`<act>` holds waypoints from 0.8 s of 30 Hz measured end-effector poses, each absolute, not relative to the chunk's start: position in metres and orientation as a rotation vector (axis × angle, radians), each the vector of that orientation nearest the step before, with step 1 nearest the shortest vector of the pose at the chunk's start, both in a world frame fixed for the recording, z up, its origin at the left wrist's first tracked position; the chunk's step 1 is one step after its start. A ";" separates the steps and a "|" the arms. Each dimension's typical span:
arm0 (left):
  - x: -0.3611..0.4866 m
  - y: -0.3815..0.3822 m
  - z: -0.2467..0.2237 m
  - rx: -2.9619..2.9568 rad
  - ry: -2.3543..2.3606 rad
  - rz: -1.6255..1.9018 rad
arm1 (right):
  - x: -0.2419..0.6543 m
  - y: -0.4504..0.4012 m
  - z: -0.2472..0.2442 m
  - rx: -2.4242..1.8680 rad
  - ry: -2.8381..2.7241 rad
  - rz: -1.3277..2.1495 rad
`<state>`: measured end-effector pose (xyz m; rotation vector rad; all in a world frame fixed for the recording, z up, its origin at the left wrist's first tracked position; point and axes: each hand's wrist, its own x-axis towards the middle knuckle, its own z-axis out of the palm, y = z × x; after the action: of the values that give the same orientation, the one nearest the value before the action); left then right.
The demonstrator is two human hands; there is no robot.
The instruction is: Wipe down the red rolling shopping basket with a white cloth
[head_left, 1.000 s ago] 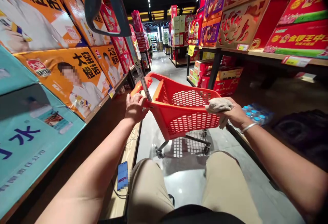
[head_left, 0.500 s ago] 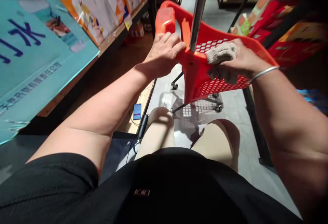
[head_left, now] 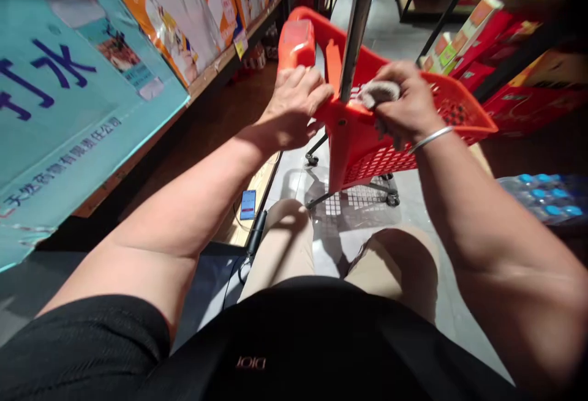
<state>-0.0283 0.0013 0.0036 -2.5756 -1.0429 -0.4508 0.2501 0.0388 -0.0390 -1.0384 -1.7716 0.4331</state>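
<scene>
A red plastic shopping basket (head_left: 362,150) on wheeled legs stands in front of my knees, with a metal pole (head_left: 356,27) rising at its near side. My left hand (head_left: 298,101) is closed over the red rim beside the pole, just below the handle's blocky end (head_left: 296,40). In my right hand (head_left: 408,95) is a bunched grey cloth (head_left: 381,92); the fingers are wrapped round it, against the basket's rim just right of the pole. Part of the cloth hangs below the hand, in shadow.
Large printed cartons (head_left: 92,82) line the shelf on the left. A phone (head_left: 248,205) lies on the wooden board (head_left: 236,232) by my left knee, with a black cylinder (head_left: 256,232) and cable nearby. Blue-capped bottles (head_left: 546,196) and red boxes (head_left: 519,101) stand at the right.
My right hand has slid the cloth left along the basket's rim, closer to the pole, and its wrist has turned. My left hand keeps its hold. The view has shifted slightly.
</scene>
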 end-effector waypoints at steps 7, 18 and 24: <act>-0.031 0.003 0.000 -2.498 -0.944 -0.549 | 0.252 0.027 -0.040 -0.918 -1.969 0.529; -0.007 0.013 0.022 -2.533 -1.193 -0.311 | 0.271 0.011 -0.046 -0.974 -1.428 0.824; -0.001 0.025 0.033 -2.581 -1.089 -0.234 | 0.240 -0.004 -0.037 -1.010 -1.655 0.429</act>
<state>-0.0013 0.0247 0.0330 -2.5808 -1.0895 -0.2342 0.2401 -0.0039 -0.0369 -1.0100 -1.6549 0.4285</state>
